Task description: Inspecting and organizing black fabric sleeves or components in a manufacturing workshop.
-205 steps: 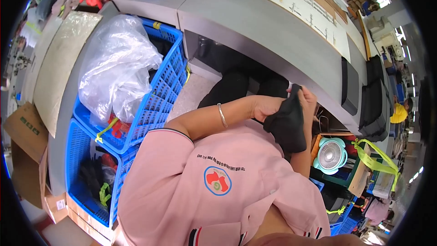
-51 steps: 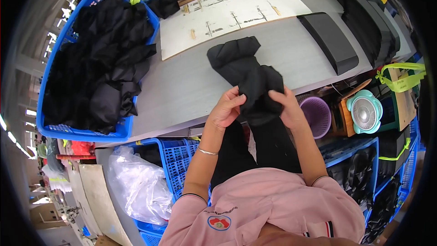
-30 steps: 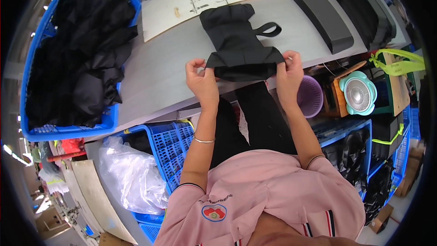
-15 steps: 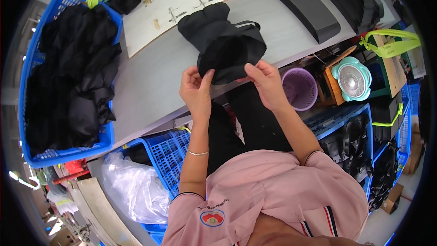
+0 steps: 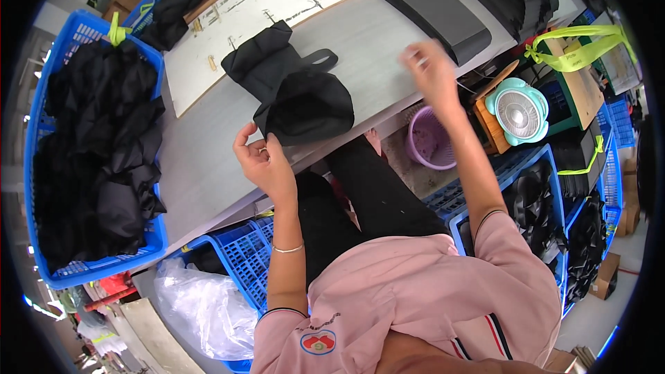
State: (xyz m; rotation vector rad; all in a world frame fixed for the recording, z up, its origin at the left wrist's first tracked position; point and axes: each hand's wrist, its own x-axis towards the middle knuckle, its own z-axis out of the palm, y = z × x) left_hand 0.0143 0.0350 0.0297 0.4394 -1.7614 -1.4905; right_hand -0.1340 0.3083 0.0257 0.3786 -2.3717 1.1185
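A black fabric bag (image 5: 305, 107) lies on the grey table, its open mouth turned toward me and a strap loop at its far right side. The near left rim of its mouth is pinched between the thumb and fingers of my left hand (image 5: 267, 163). My right hand (image 5: 431, 73) is raised over the table's front edge, apart from the bag and smeared by motion; its fingers are unclear. Closest to it is a stack of flat dark panels (image 5: 440, 14) on the table.
A blue crate (image 5: 163, 225) heaped with black fabric pieces stands at the left. A marked white board (image 5: 201, 86) lies across the table's back. Right of my legs are a purple bin (image 5: 433, 140), a turquoise fan (image 5: 518, 112) and more blue crates. Clear plastic wrap (image 5: 201, 305) hangs at lower left.
My right hand has let go of the bag's rim and moved up and right toward the dark panels. The bag and my left hand have shifted left in the picture as the view turned.
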